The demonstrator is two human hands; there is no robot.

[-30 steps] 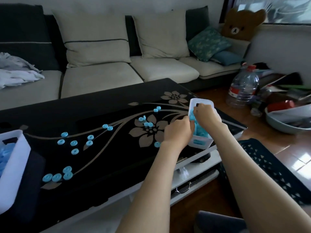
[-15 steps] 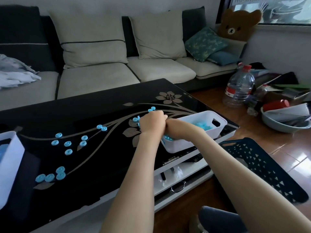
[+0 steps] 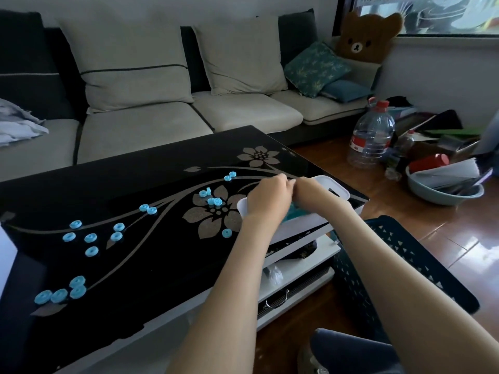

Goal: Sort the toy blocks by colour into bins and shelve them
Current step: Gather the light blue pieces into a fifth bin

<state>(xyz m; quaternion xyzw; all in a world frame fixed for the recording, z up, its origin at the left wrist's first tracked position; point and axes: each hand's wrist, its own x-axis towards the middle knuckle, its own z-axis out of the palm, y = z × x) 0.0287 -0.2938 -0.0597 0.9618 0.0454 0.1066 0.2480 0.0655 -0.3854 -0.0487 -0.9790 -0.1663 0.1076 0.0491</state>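
Note:
A white bin (image 3: 338, 187) with blue blocks (image 3: 293, 215) inside rests on the right corner of the black floral table (image 3: 151, 265). My left hand (image 3: 267, 197) and my right hand (image 3: 310, 194) hover over the bin, fingertips meeting and fingers curled. What they hold is hidden. Several light-blue ring blocks lie scattered on the table: a cluster (image 3: 213, 201) left of the bin, a pair (image 3: 230, 176) behind it, one (image 3: 226, 233) near my left wrist, more at mid-left (image 3: 91, 237) and front left (image 3: 59, 295). A second white bin (image 3: 5, 255) shows at the left edge.
A dark blue perforated basket (image 3: 405, 255) lies on the wood floor right of the table. Beyond it stand a large water bottle (image 3: 372, 139) and a basin of papers (image 3: 445, 194). A sofa (image 3: 140, 130) runs behind the table. A white shelf (image 3: 302, 256) sits under the tabletop.
The bin went from tipped up on end to lying flat on the table corner. Both hands moved from its near rim to over its middle.

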